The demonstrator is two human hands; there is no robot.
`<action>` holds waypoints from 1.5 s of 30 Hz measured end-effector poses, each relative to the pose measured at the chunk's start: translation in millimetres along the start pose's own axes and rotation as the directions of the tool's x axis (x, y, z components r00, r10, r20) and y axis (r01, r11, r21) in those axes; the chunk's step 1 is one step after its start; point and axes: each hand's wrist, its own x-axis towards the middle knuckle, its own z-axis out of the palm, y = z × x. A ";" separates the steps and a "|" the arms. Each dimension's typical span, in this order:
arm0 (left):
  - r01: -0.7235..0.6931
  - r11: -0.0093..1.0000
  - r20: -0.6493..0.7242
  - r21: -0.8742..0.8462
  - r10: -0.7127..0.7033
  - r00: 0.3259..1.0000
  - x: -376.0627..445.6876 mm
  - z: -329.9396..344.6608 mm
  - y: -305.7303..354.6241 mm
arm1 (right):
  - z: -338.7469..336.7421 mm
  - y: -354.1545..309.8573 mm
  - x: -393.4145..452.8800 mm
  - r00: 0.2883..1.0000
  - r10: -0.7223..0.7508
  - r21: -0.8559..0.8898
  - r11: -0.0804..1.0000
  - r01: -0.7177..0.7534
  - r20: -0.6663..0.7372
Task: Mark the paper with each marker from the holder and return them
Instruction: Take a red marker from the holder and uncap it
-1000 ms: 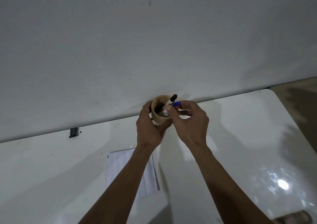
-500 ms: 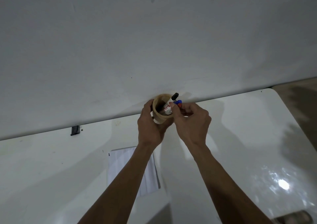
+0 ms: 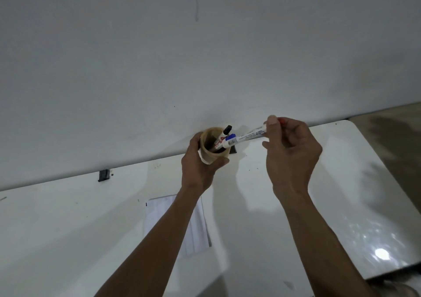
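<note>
**Red-capped marker out of holder, in your R hand**

Your L hand (image 3: pixel 200 167) was wrapped round the tan holder (image 3: pixel 214 147), fingers curled on its near side, thumb on the left wall, holder tipped w/ its mouth toward you, up by the wall at the table's far edge. Your R hand (image 3: pixel 289 153) pinched a white marker (image 3: pixel 248 136) betw. thumb and fingers near its red cap end (image 3: pixel 282 121); the other fingers were loosely curled. The marker lay near level, its free end pointing left, reaching the holder's rim; can't tell if it touched. Two more markers stood in the holder: a black-capped marker (image 3: pixel 224 132) leaning right, and a blue-capped marker (image 3: pixel 230 137) just under it. The paper (image 3: pixel 196 228) lay flat on the white table (image 3: pixel 68 228), nearer you than the holder, partly hidden by your L forearm. A small dark clip (image 3: pixel 103 175) sat at the table's back edge, well left of the holder.
</note>
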 end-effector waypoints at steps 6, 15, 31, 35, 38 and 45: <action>0.036 0.982 -0.034 0.183 -0.031 0.999 -21.9 -36.0 -2.1 | -4.1 -8.6 -22.8 0.988 0.085 0.043 0.995 -0.091 0.130; -0.018 0.994 0.035 0.108 0.014 0.999 -101.5 -134.3 16.2 | 19.3 11.7 -115.4 0.718 0.268 -0.288 0.953 -0.099 0.643; 0.060 0.998 -0.014 -0.026 -0.060 0.998 -191.6 -243.2 -35.9 | 21.8 -2.5 -218.2 0.665 0.307 -0.192 0.951 -0.242 0.681; 0.007 0.996 -0.033 0.085 -0.004 0.999 -204.6 -244.0 -44.4 | 29.0 1.5 -246.2 0.657 0.405 0.005 0.849 -0.528 0.636; -0.005 0.996 0.013 0.085 0.004 1.000 -208.2 -243.3 -47.8 | 35.6 10.0 -264.8 0.622 0.412 -0.065 0.863 -0.502 0.666; 0.149 0.988 0.094 -0.040 -0.145 0.985 -194.2 -250.5 -53.7 | 45.0 22.2 -252.9 0.622 0.410 -0.016 0.843 -0.538 0.667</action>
